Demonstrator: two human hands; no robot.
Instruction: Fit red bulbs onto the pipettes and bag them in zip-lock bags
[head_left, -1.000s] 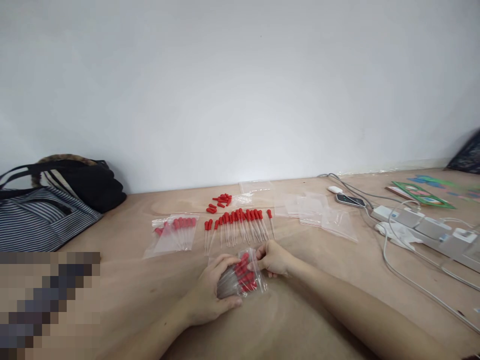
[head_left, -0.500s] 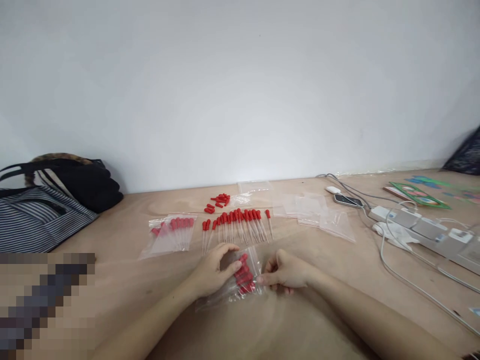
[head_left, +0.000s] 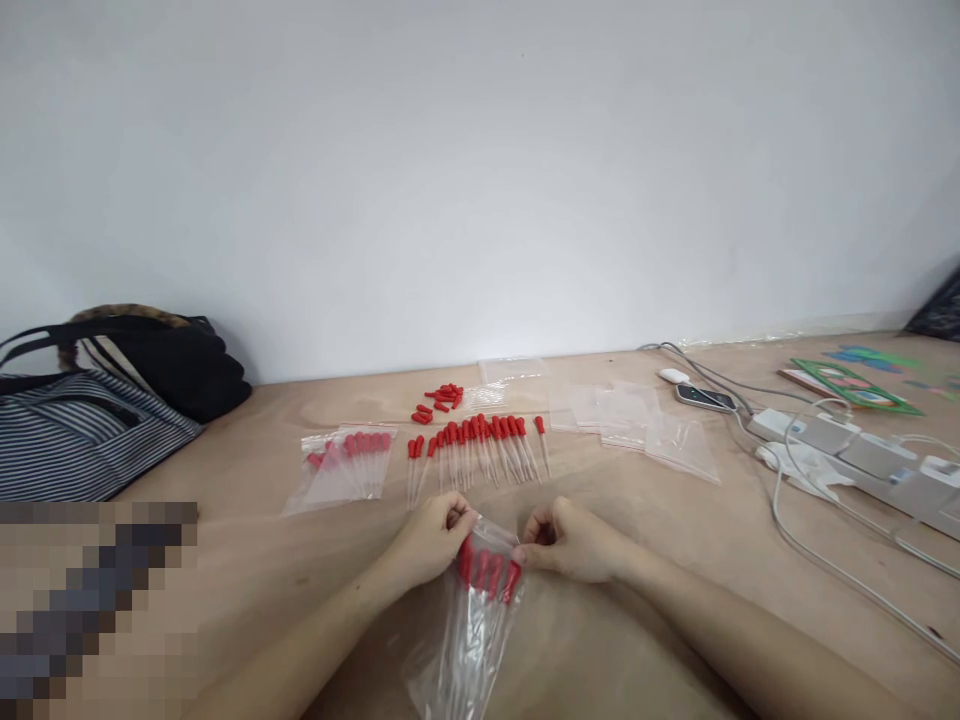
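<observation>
A clear zip bag (head_left: 472, 640) hangs between my hands, its sealing edge at the top. Inside it are several droppers (head_left: 487, 575) with red bulbs up and clear stems pointing down toward me. My left hand (head_left: 439, 535) pinches the bag's upper left corner. At the upper right corner, my right hand (head_left: 566, 540) grips the edge between thumb and curled fingers. Beyond my hands lies a row of loose red-bulbed droppers (head_left: 480, 450). Left of that row, filled zip bags (head_left: 352, 465) with droppers lie flat on the table.
Loose red bulbs (head_left: 442, 397) lie behind the row, beside clear stems (head_left: 486, 398). Empty zip bags (head_left: 630, 415) are spread to the right. Farther right are a phone-like device (head_left: 705, 398), a power strip (head_left: 862, 455) and cables. A striped bag (head_left: 82, 430) stands at left.
The bag has turned from lying sideways to hanging with bulbs up and stems toward me. My left hand has closed on its upper left corner; my right hand stays at the right edge.
</observation>
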